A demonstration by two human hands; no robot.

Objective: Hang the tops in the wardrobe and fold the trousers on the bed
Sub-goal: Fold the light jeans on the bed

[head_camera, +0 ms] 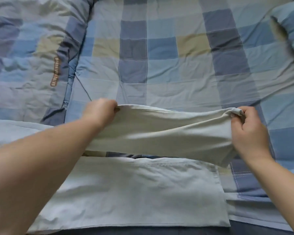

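Trousers (159, 133) at near edge of bed (176, 68), stretched between both hands. Left hand (100, 114) pinches the raised fold's left end; right hand (248, 131) grips its bunched right end. Hands wide apart. Fabric pale grey-green, soft woven cotton, lightly creased; lower half lies flat, rectangular, stitched hem along near side. Bed cover checked blue, beige, grey.

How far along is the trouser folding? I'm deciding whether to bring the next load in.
Midway through one pair. The pale trousers lie on the checked bed cover with their near part flat. The left hand and right hand each grip a corner of the far part, lifted to fold over. That fold is not yet laid down. No tops or wardrobe are in view, so hanging cannot be judged.
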